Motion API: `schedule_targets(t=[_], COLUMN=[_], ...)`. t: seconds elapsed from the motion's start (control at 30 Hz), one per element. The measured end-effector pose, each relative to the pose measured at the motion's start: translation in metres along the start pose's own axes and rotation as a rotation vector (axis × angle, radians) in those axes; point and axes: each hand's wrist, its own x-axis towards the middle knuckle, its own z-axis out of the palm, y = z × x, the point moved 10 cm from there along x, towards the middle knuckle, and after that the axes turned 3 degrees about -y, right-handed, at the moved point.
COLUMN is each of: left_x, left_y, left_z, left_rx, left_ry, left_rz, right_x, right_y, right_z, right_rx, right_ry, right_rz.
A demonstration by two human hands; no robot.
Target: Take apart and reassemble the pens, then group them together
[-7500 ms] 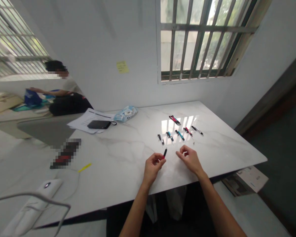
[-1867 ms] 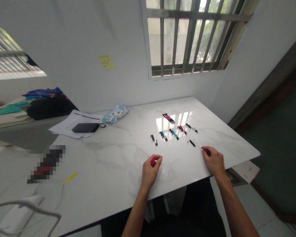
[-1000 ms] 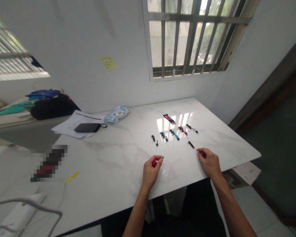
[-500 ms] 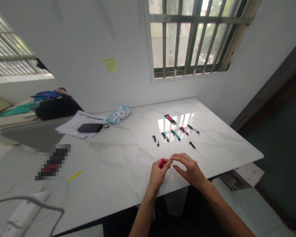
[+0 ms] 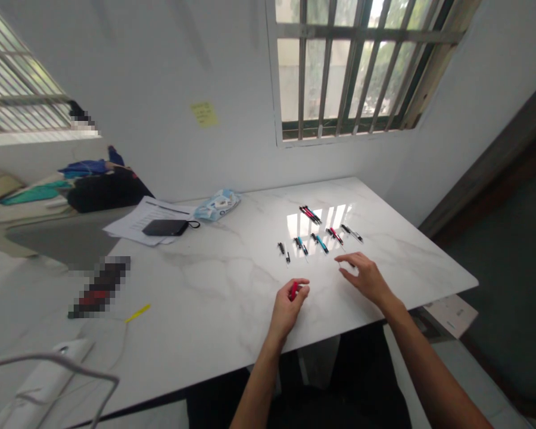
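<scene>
Grasping a red pen barrel (image 5: 294,291), the left hand (image 5: 286,307) stays clear of the counter's (image 5: 214,298) near edge at 6 o'clock. From it, the right hand (image 5: 368,279) hovers toward 2, thumb and forefinger parted, by a mostly hidden dark piece (image 5: 352,264). Work looks partway: five sets of pen parts (image 5: 320,243) lie between 11 and 2; the pen bundle (image 5: 310,214) beyond, near 12, seems whole, apparently untouched. Room is widest toward 9; the right-hand edge slants past 3.
</scene>
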Motion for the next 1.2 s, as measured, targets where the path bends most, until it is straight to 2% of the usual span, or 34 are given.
schedule_targets(t=[0.1, 0.23, 0.37, 0.53, 1.2], left_x=[0.000, -0.002, -0.003, -0.002, -0.003], left_y=[-0.004, -0.003, -0.005, -0.014, -0.020], left_z=[-0.001, -0.003, -0.008, -0.016, -0.019], left_rx=[0.007, 0.042, -0.017, -0.239, -0.319], left_ry=[-0.012, 0.020, 0.084, 0.172, 0.189], left_rz=[0.016, 0.045, 0.057, 0.052, 0.051], right_x=[0.004, -0.001, -0.011, -0.018, 0.000], right_y=[0.036, 0.055, 0.061, 0.062, 0.073], right_z=[-0.008, -0.007, -0.014, -0.012, -0.001], right_rx=[-0.058, -0.092, -0.144, -0.186, -0.320], right_ry=[-0.030, -0.081, 0.002, 0.068, 0.146], right_rz=[0.054, 0.082, 0.075, 0.093, 0.159])
